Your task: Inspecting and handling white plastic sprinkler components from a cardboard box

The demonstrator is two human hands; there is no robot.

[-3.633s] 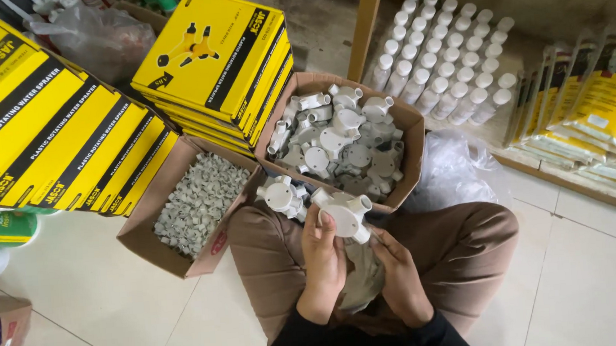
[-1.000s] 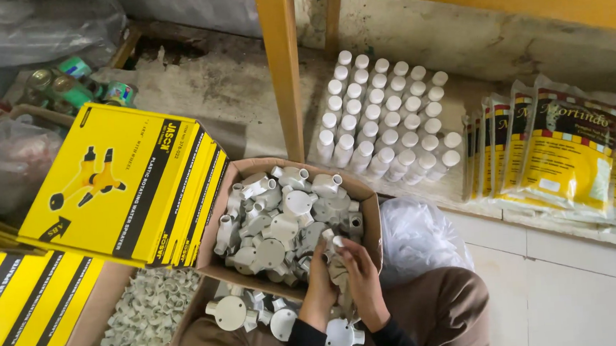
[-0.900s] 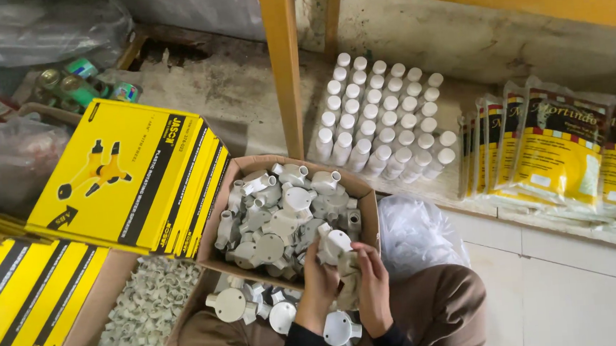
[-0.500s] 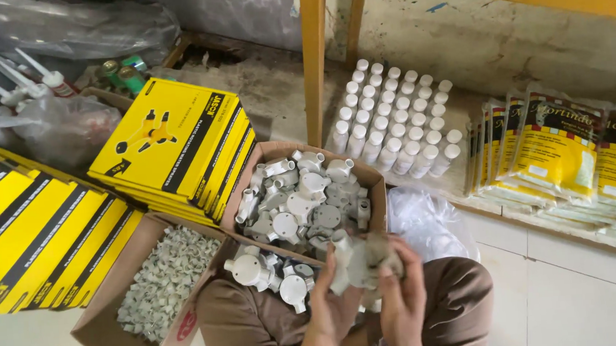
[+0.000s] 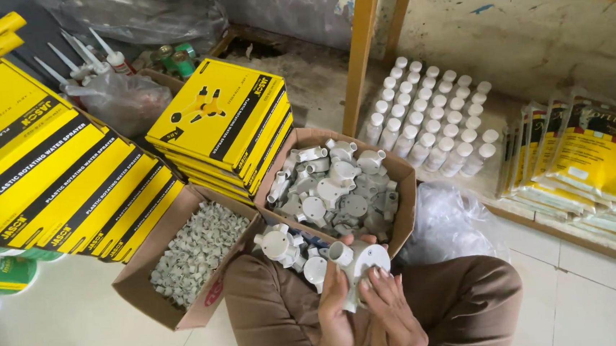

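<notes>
While the head camera looks down over brown-trousered knees, notes run as follows.

Left hand (image 5: 334, 315): wrapped around the white plastic round junction box with pipe outlets (image 5: 361, 263), fingers closed on its left side.
Right hand (image 5: 392, 317): fingers laid on the same fitting from the right; both hands together, clamped on it.
Fitting position: above the lap, just in front of the open cardboard box of grey-white conduit fittings (image 5: 394, 170).
Lap: loose white round fittings (image 5: 278, 242) lying on the thigh, beside the hands.
Left side: smaller cardboard box of little grey clips (image 5: 188, 315); stacks of flat yellow cartons (image 5: 221, 121).
Far side: rows of small white-capped bottles (image 5: 431, 124), near a wooden post (image 5: 360, 46).
Right side: yellow packets (image 5: 596, 156) on the floor.
</notes>
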